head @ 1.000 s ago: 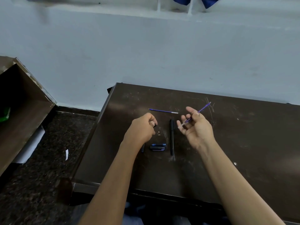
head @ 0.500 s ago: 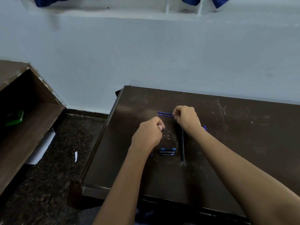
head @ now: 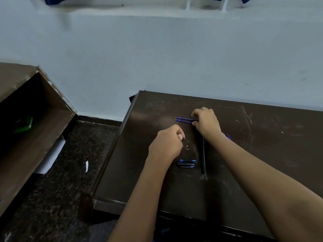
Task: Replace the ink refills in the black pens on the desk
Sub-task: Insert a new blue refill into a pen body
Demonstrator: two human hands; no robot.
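Right hand [head: 206,122] pinches two thin blue ink refills [head: 183,120] on the dark worktop [head: 262,154]; left hand [head: 167,144] is fisted, contents hidden. Next, likely lift one refill.

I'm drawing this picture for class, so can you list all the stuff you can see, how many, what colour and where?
desk: one, dark brown, scratched, against the wall
ink refills: two, blue, side by side at the far part of the desk, their right ends under the right hand
black pen: one, black, lying lengthwise under the right wrist
small clip-like piece: one, black and blue, left of the pen
shelf unit: one, brown, on the left
green object: one, inside the shelf
paper scrap: one, white, on the speckled floor
left hand: one, fisted; contents hidden
right hand: one, on the refills
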